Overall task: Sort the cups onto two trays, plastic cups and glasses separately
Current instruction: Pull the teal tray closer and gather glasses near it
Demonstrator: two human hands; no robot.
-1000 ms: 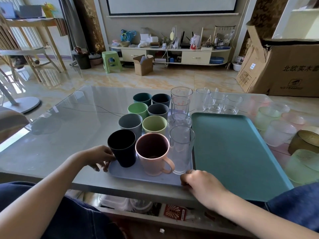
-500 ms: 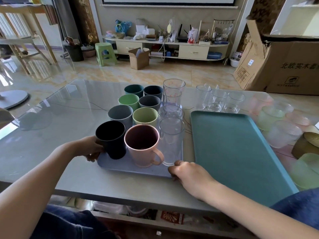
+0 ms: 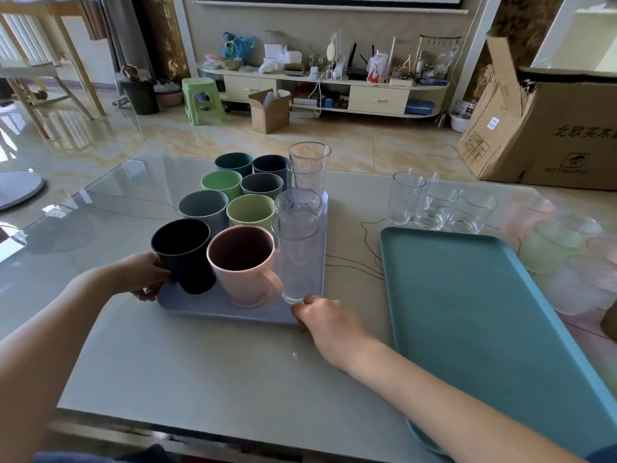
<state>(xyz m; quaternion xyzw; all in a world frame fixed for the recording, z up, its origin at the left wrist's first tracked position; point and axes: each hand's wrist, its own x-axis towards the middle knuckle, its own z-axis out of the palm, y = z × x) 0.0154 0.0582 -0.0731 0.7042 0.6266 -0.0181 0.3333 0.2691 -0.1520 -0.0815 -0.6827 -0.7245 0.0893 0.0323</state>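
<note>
A lavender tray [image 3: 213,305] carries several coloured plastic cups, among them a black cup [image 3: 183,253] and a pink mug [image 3: 245,265], plus a row of clear tall cups [image 3: 297,248] along its right side. My left hand [image 3: 145,274] grips the tray's near left corner beside the black cup. My right hand [image 3: 325,317] grips its near right corner. To the right lies a teal tray [image 3: 474,315] with nothing on it. Three clear glasses [image 3: 437,205] stand behind the teal tray, and frosted tinted glasses [image 3: 551,242] cluster at its right.
Everything rests on a glass-topped table [image 3: 200,362], whose near edge runs along the bottom. A large cardboard box [image 3: 547,128] stands on the floor at the far right. A TV cabinet, a small box and a green stool stand beyond the table.
The lavender tray with its cups has slid away from the near edge and to the left, both hands holding its near corners. A gap has opened between it and the teal tray.
</note>
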